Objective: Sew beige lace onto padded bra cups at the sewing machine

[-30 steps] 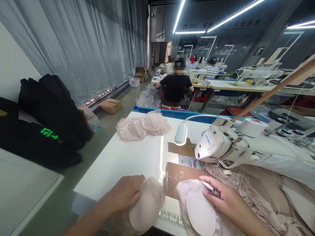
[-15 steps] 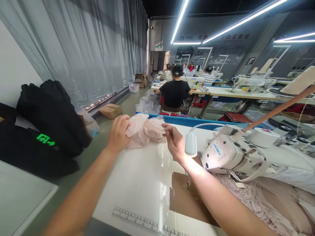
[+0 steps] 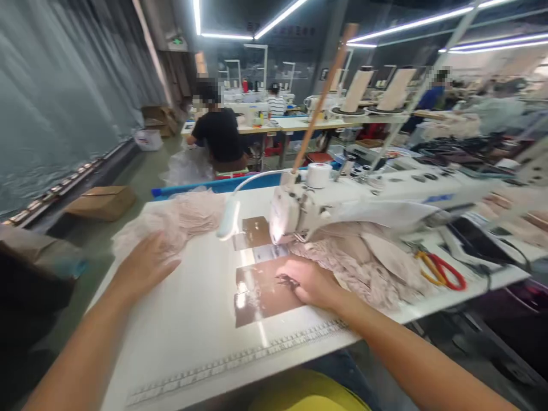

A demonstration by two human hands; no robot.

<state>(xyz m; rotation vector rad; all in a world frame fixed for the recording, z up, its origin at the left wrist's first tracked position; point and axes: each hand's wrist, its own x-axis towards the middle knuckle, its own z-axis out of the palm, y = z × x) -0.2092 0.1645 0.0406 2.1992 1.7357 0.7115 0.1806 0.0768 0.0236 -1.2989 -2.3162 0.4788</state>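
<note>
My left hand [image 3: 148,265] lies against the near side of a pale pink lace fabric pile [image 3: 171,225] at the table's left end. Its fingers are stretched out and the thumb stands apart. Below the sewing machine's head [image 3: 286,214], my right hand [image 3: 310,279] is over a brown sheet [image 3: 261,294] on the tabletop. Its fingers are curled in around a small dark thing [image 3: 287,281], too blurred to name. Just right of that hand, more pinkish lace and smooth fabric [image 3: 368,257] lies bunched under the machine arm.
A small lamp [image 3: 230,217] on a bent neck hangs left of the machine head. A printed ruler [image 3: 240,358] runs along the table's front edge. Red-and-yellow-handled scissors [image 3: 440,271] lie at right. A co-worker in black [image 3: 222,134] sits ahead.
My view has swung right. My right hand has left the lace pile and moved to the brown sheet by the machine. The left hand has loosened and stays at the lace pile.
</note>
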